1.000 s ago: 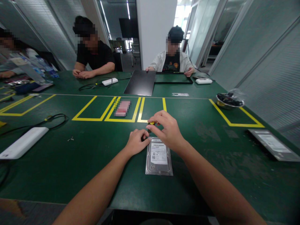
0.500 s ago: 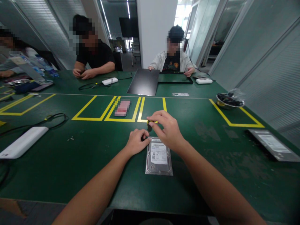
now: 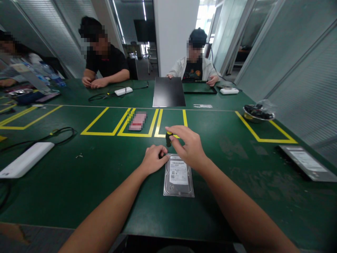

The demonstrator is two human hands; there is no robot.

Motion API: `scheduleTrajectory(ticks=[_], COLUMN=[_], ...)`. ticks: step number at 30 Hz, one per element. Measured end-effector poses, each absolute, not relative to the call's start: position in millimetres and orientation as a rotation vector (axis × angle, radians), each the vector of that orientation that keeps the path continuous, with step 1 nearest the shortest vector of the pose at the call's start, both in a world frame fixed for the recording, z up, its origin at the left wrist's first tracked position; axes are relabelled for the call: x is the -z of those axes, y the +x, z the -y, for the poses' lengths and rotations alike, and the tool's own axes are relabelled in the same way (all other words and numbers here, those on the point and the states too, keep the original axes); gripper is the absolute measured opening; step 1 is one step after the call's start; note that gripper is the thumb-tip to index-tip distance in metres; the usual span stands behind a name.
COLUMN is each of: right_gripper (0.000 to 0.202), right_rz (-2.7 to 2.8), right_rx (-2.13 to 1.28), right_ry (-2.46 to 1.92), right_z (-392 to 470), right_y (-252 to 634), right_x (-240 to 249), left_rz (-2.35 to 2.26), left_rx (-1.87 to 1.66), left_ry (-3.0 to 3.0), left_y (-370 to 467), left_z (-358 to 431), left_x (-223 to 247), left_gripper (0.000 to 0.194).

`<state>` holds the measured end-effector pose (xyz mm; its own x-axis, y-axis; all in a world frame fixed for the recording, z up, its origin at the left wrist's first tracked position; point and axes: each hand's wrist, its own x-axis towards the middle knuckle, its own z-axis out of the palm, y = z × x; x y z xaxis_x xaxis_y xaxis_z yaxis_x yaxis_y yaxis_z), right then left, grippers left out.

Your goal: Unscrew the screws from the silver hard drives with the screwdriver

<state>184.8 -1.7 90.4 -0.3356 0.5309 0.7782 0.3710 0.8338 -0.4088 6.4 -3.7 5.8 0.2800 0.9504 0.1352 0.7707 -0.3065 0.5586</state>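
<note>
A silver hard drive (image 3: 179, 188) with a white label lies flat on the green table before me. At its far left corner, my left hand (image 3: 155, 159) is closed, fingers curled and thumb against the drive's edge. My right hand (image 3: 188, 142) hovers over the far end of the drive, thumb and fingers pinching a short black-and-yellow screwdriver (image 3: 168, 140). The screwdriver's handle is upright; its tip cannot be made out, and the right hand covers the drive's far right corner.
Another hard drive (image 3: 306, 160) lies to the right. Behind it stands a metal bowl (image 3: 258, 114) of dark parts. A white power strip (image 3: 27, 160) with a black cable is at left. A pink blurred object (image 3: 137, 121) lies within yellow tape. Across the table, one person holds a dark panel (image 3: 169, 92).
The screwdriver's handle shows more now as my right fingers have shifted on it. My left hand and the hard drive stay put. Across the table, the dark panel has swung to the right.
</note>
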Motion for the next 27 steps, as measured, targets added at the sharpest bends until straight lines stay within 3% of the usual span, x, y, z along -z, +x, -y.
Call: scheduleTrajectory(ticks=[7,12,19,23,27], right_gripper=[0.012,0.021,0.017,0.029,0.022], right_rz=[1.887,1.946,1.968,1.990,1.960], right_rx=[-0.208,-0.223,-0.192,-0.220,-0.203], right_ry=[-0.751,-0.678,-0.685,-0.702,-0.675], right_z=[1.9,2.1,1.2,1.3,1.1], right_y=[183.6,184.0,185.1,185.5,184.3], right_x=[-89.3,-89.9,-89.0,-87.5,-86.9], left_rz=[-1.547,-1.538,-1.556,-1.547,-1.568], left_rx=[-0.663,-0.666,-0.656,-0.661,-0.651], left_ry=[2.170,2.170,2.194,2.197,2.207], left_y=[5.8,5.9,5.3,6.0,6.2], left_z=[3.7,3.8,3.0,3.8,3.3], left_x=[-6.1,-5.4,-2.7,-2.6,-1.8], left_gripper=[0.017,0.016,0.019,0.017,0.020])
